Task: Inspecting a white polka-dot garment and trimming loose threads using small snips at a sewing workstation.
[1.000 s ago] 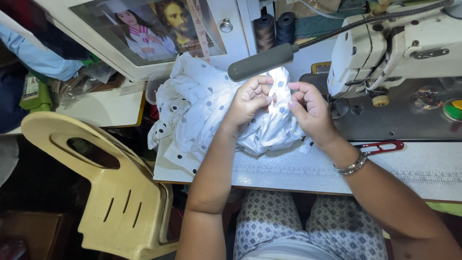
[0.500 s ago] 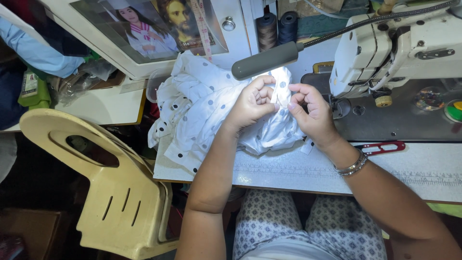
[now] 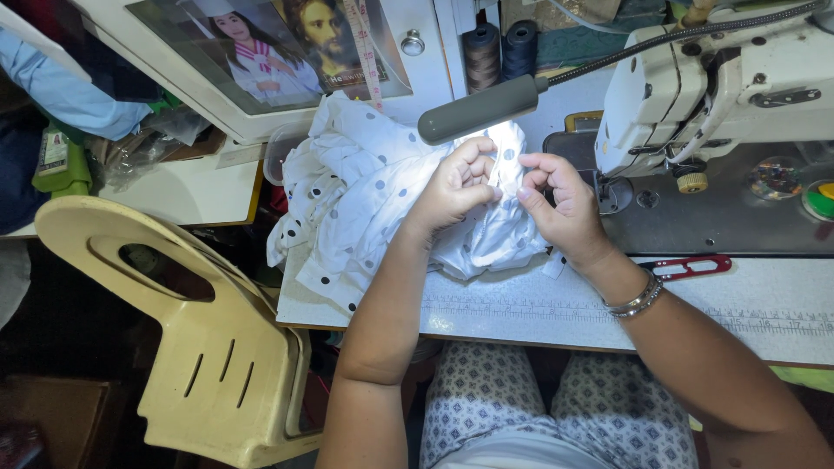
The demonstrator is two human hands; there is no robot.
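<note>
Sitting at a pale, speckled sewing table [image 3: 521,304] with a printed ruler strip along its near edge, I work under a grey tubular lamp [image 3: 482,108]. My left hand [image 3: 456,187] and right hand [image 3: 560,204] both pinch one crumpled white cotton garment with dark polka dots [image 3: 365,200], heaped at the table's far left. One white metal sewing machine [image 3: 721,78] stands far right. Two thread spools [image 3: 499,48] sit beyond the lamp; one cream plastic chair [image 3: 191,330] stands left.
</note>
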